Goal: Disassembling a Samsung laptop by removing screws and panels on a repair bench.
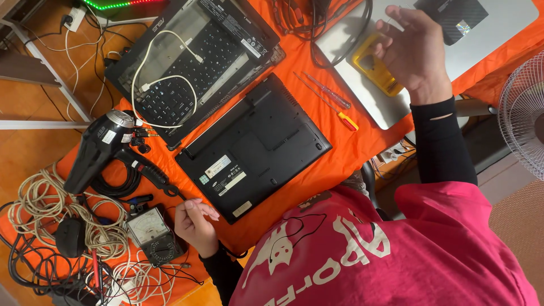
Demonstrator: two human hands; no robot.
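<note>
Now the right hand (411, 51) is reaching with loose, empty fingers over the yellow case (374, 71) beside the black laptop (255, 147), and the left hand (195, 224), half curled, might snag nearby cables (62, 226).

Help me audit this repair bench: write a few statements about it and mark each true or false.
1. The black laptop lies underside up on the orange cloth. True.
2. The right hand grips the screwdriver. False: it lies on the cloth, apart from that hand.
3. A white cable lies across the opened laptop. True.
4. The hair dryer sits on the silver laptop. False: it lies at the cloth's far side, by the cords.
5. The left hand is beside the analog multimeter. True.
</note>
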